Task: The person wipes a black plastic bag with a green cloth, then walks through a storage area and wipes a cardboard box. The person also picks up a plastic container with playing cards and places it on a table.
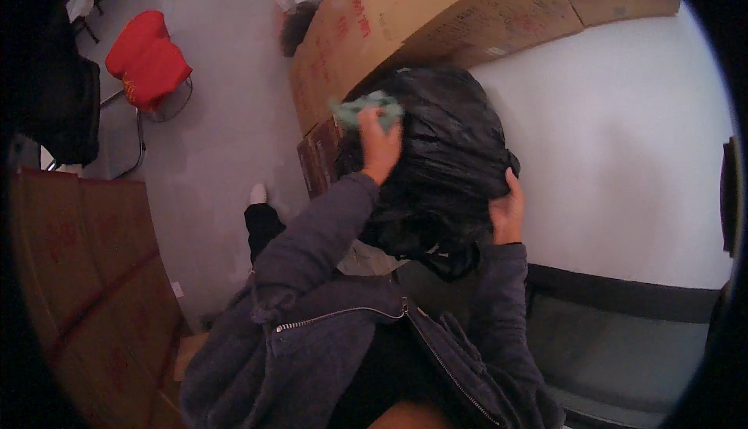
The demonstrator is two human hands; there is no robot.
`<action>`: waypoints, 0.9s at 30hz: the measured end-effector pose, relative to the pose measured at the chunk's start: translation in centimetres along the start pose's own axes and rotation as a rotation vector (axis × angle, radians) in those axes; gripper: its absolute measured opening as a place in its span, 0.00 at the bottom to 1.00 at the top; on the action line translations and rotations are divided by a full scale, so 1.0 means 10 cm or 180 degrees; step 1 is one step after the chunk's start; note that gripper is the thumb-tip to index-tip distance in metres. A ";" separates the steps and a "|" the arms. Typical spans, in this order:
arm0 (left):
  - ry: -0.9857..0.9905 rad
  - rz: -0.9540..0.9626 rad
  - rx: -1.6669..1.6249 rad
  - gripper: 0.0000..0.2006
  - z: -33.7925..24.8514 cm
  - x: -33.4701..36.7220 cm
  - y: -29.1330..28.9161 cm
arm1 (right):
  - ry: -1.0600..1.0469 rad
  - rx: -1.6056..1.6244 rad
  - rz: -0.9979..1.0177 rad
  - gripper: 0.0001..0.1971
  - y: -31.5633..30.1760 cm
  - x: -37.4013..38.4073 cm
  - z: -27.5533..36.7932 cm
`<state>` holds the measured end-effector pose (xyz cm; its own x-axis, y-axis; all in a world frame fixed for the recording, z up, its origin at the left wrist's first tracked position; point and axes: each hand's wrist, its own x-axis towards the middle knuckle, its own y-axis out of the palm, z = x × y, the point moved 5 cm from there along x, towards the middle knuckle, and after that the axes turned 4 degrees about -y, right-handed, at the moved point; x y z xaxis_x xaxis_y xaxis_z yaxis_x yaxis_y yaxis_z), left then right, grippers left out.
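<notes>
A large black plastic bag (pixel 444 133), full and wrinkled, sits in front of me on top of a brown carton (pixel 319 160). My left hand (pixel 380 144) is closed around a crumpled green cloth (pixel 366 108) over the bag's left side. The cloth is slightly blurred. At the bag's right side, my right hand (pixel 508 209) grips the plastic, with some of its fingers hidden against the bag. Loose folds of the bag hang at its near end, between my forearms.
Large cardboard boxes (pixel 467 28) line the far side, against a white wall (pixel 608 156). More cartons (pixel 86 265) are stacked at the left. A red cloth (pixel 148 61) covers a chair at the far left. A dark grey panel (pixel 615 343) lies at the lower right.
</notes>
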<state>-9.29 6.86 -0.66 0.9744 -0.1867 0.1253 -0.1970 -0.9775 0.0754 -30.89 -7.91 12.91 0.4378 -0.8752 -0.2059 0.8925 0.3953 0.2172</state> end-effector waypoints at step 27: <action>0.0741 0.0881 0.0952 0.19 0.05 0.69 0.34 | 0.0185 -0.0832 -0.0942 0.14 -0.80 0.06 -0.62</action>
<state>-3.23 2.20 -0.01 0.8326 -0.4509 0.3217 -0.3728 -0.8858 -0.2765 -37.15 -9.88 5.17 0.1561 -0.9477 -0.2784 0.9753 0.1925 -0.1082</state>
